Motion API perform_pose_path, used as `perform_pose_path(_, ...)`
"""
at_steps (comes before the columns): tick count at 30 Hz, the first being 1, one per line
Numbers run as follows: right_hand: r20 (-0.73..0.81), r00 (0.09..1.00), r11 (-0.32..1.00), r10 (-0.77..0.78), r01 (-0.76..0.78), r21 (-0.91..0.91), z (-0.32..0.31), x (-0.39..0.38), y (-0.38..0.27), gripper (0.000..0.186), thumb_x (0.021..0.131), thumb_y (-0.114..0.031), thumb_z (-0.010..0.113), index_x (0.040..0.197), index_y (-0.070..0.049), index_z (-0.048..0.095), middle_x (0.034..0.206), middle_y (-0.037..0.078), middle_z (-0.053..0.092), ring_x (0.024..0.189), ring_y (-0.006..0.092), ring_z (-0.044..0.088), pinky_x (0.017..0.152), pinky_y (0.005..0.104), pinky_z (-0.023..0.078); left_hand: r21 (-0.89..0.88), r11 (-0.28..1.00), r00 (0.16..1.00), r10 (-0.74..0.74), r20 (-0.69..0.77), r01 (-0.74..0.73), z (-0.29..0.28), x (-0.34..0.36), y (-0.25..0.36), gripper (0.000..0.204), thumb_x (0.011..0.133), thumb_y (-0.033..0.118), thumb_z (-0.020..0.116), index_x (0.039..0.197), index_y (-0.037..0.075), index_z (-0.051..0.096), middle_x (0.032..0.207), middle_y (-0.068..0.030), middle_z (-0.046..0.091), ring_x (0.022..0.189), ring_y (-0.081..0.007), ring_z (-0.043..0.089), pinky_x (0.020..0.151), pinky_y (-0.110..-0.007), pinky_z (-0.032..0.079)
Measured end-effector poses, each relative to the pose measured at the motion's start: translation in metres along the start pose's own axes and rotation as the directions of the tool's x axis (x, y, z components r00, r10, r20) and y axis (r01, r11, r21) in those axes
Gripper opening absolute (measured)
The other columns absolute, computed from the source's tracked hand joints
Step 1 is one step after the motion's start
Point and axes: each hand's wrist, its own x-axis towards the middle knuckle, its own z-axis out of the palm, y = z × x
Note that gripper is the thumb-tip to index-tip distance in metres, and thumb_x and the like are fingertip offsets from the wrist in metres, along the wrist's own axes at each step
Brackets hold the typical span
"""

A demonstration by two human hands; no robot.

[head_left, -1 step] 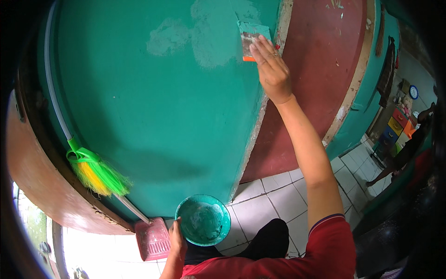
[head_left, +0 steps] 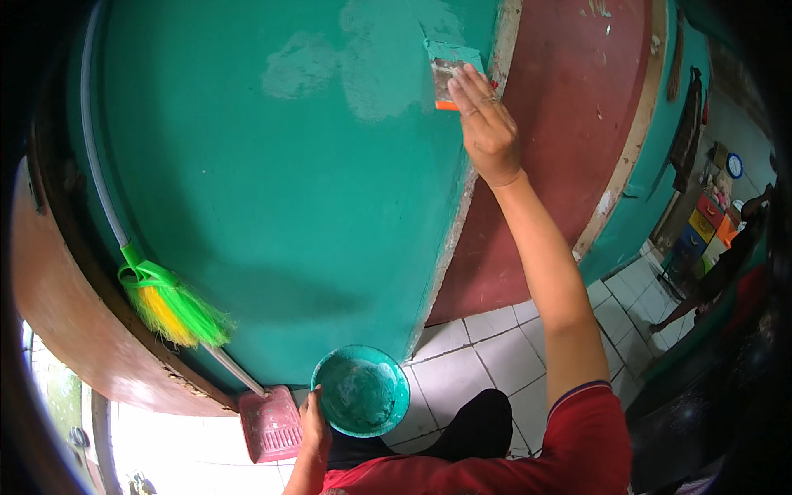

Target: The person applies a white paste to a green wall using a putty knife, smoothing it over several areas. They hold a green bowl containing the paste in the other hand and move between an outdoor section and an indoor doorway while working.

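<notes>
My right hand (head_left: 488,124) is raised to the upper part of the green wall (head_left: 272,190). Its fingers press over a flat putty knife (head_left: 444,82) with an orange edge, whose blade lies against the wall. Light green filler (head_left: 456,51) sits along the blade's upper edge. Dull, paler patches (head_left: 371,62) spread over the wall to the left of the knife. Low down, my left hand (head_left: 313,419) grips the rim of a round green bowl (head_left: 361,363). Wet green filler (head_left: 367,392) coats the bowl's inside.
A green and yellow broom (head_left: 173,309) leans upside down at the left. Below it stands a pink dustpan (head_left: 271,429). A red-brown door (head_left: 544,157) borders the wall on the right. White tiles (head_left: 470,371) cover the floor. Colourful drawers (head_left: 700,224) and a dark figure (head_left: 718,272) are far right.
The putty knife and my right hand have shifted very slightly right and down. My left hand and the bowl look unmoved.
</notes>
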Motion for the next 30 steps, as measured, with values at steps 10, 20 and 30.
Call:
perform_pose_path(10, -0.138, 0.99, 1.0, -0.021, 0.023, 0.015, 0.04, 0.064, 0.013, 0.04, 0.086, 0.008, 0.063, 0.122, -0.007, 0.07, 0.127, 0.01, 0.068, 0.125, 0.0284, 0.062, 0.108, 0.0434, 0.051, -0.01, 1.0, 0.999, 0.022, 0.033, -0.022, 0.011, -0.002, 0.004, 0.052, 0.097, 0.042, 0.063, 0.115, -0.006, 0.062, 0.106, -0.0081, 0.064, 0.096, -0.0155, 0.058, 0.087, -0.03, 0.046)
perform_pose_path(20, 0.038, 0.999, 0.997, -0.01, 0.007, 0.074, 0.012, 0.005, -0.024, 0.039, 0.088, 0.007, 0.06, 0.125, -0.004, 0.068, 0.133, 0.01, 0.065, 0.13, 0.03, 0.058, 0.111, 0.045, 0.049, 0.026, 1.0, 0.999, -0.005, 0.043, 0.004, 0.004, -0.002, 0.0, 0.044, 0.097, 0.04, 0.064, 0.104, -0.003, 0.064, 0.095, -0.0031, 0.061, 0.086, -0.0119, 0.053, 0.078, -0.027, 0.044)
perform_pose_path(30, -0.172, 0.985, 1.0, 0.028, -0.027, 0.006, 0.034, 0.076, -0.002, 0.039, 0.086, 0.006, 0.066, 0.123, -0.005, 0.069, 0.128, 0.011, 0.068, 0.125, 0.0292, 0.062, 0.107, 0.043, 0.052, 0.004, 0.999, 0.999, -0.033, 0.033, 0.032, 0.016, 0.0, 0.003, 0.041, 0.097, 0.038, 0.064, 0.103, -0.002, 0.064, 0.094, -0.0037, 0.06, 0.087, -0.0127, 0.054, 0.079, -0.029, 0.045)
